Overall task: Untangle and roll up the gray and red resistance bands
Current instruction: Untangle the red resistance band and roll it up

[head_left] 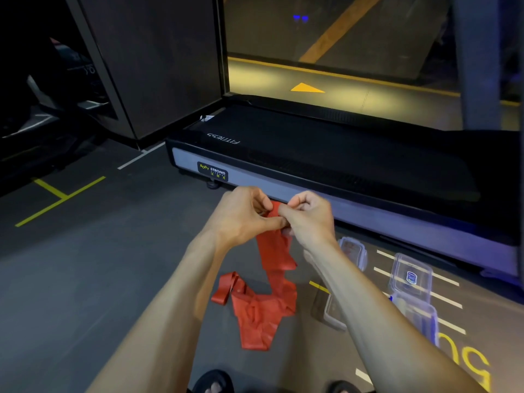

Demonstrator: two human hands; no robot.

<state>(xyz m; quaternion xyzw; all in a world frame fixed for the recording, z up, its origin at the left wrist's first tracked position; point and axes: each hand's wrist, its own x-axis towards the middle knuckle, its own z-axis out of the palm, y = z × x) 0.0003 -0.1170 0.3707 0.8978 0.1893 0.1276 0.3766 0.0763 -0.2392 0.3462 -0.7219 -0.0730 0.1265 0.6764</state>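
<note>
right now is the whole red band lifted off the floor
No, both hands pinch only the top end of the red resistance band, while its lower part lies bunched on the gym floor.

Left arm: bare forearm reaches forward and up from the lower left, wrist bent slightly inward.
Left hand (243, 212): fingers curled, thumb pressed toward the fingertips in a pinch.
Right arm: bare forearm comes in from the lower right, angled toward the centre.
Right hand (307, 215): fingers (297, 201) curled tight, knuckles up, pinching.
Hands together: touching at thumbs and fingertips, held up in front of the body.
Feet: toes in dark sandals at the bottom edge.
</note>
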